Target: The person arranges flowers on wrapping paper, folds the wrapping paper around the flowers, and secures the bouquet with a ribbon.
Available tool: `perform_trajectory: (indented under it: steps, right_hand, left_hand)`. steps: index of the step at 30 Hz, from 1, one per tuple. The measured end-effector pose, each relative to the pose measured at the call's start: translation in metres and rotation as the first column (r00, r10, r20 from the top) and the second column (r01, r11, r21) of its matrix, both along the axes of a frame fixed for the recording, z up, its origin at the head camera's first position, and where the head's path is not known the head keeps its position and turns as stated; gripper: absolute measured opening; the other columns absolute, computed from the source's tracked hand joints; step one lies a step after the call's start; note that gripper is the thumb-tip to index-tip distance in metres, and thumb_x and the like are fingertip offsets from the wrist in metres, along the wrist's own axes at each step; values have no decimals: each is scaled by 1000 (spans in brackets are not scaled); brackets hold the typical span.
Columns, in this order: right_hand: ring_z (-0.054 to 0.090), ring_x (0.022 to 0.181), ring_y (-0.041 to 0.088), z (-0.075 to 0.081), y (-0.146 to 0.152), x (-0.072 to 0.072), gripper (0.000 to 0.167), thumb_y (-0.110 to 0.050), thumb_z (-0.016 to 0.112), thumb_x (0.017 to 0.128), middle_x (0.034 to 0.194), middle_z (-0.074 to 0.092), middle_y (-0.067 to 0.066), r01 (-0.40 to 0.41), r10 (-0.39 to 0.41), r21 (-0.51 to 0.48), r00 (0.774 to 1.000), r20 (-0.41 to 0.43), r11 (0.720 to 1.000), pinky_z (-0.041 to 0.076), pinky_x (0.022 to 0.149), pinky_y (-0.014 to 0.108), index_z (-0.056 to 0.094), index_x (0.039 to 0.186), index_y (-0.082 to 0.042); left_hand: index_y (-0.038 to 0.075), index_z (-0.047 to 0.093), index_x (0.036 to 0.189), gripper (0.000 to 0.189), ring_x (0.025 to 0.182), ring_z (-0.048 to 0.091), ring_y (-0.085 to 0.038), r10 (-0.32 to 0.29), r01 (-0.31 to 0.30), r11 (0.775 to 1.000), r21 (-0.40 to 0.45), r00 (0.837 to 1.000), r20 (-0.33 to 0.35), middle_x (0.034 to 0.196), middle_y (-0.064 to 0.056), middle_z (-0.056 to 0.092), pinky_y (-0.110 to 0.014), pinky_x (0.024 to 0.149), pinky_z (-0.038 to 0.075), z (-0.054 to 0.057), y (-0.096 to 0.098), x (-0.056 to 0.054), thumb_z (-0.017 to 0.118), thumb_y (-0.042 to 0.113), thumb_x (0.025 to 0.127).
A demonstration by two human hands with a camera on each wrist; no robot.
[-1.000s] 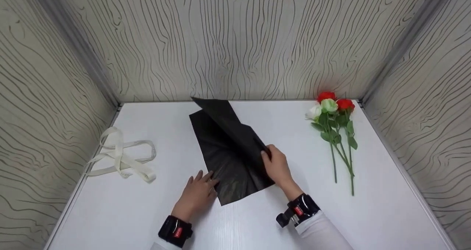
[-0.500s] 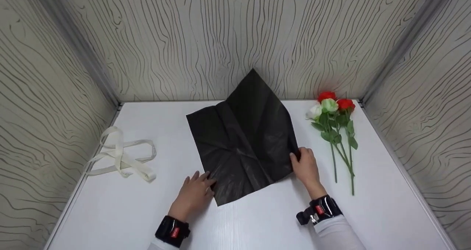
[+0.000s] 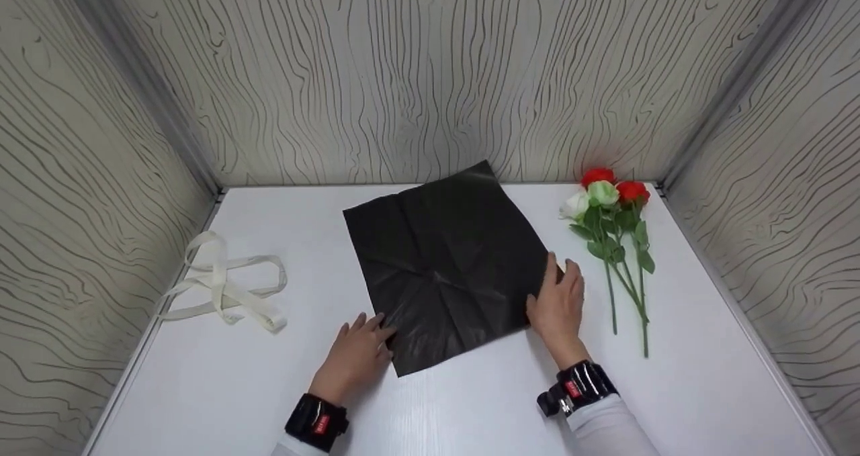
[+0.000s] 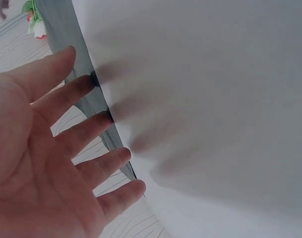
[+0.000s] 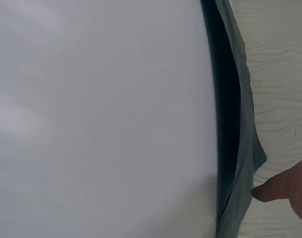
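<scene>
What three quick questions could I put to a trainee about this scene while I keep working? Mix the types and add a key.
1. Multiple choice: in the head view, where does the pale ribbon lie relative to the black sheet?
A) On top of it
B) To its left
C) To its right

2. Count: in the head view, how many of the flowers are red?

3. True or false: both hands are holding flowers.

Key:
1. B
2. Two
3. False; the left hand and the right hand are at opposite edges of the black sheet.
</scene>
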State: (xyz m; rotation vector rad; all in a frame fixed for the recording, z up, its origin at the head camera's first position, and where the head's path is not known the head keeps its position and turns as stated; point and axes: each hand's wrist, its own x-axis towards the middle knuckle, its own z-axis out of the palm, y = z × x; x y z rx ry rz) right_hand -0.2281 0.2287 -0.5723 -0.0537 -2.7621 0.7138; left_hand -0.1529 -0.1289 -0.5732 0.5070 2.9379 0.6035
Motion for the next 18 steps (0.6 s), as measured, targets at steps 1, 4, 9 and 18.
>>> perform_trajectory:
  steps: [1, 4, 9, 18]
  right_hand:
    - [26, 133, 52, 1, -5, 1, 82, -12, 78, 81, 143, 24, 38, -33, 33, 4, 999, 25, 999, 31, 105, 59, 33, 149, 3]
    - [27, 133, 53, 3, -17, 5, 75, -24, 76, 86, 144, 26, 38, -133, 132, -7, 972, 197, 991, 33, 104, 61, 39, 148, -1]
    - [27, 134, 54, -2, -23, 10, 74, -33, 75, 87, 145, 26, 39, -205, 178, 30, 906, 385, 978, 33, 104, 61, 44, 145, 0]
    - [27, 135, 53, -6, -12, 6, 71, -32, 77, 85, 148, 27, 35, -305, 272, 30, 886, 375, 952, 31, 105, 62, 48, 143, -3]
  left_hand:
    - [8, 64, 130, 38, 134, 38, -47, 3, -3, 1000, 0, 1000, 2, 141, -20, 50, -66, 104, 30, 0, 0, 0, 64, 19, 94]
    - [7, 64, 129, 39, 134, 38, -45, 4, -4, 1000, -10, 1000, 4, 141, -20, 51, -65, 105, 30, -1, 2, -1, 65, 22, 93]
    - [5, 65, 127, 39, 132, 42, -44, -23, 23, 999, -40, 1000, -12, 138, -21, 52, -63, 103, 34, -2, 3, 0, 67, 23, 92]
    - [5, 64, 127, 41, 128, 45, -43, -27, 23, 999, -43, 996, -81, 136, -25, 51, -61, 100, 39, -1, -3, -3, 71, 22, 89]
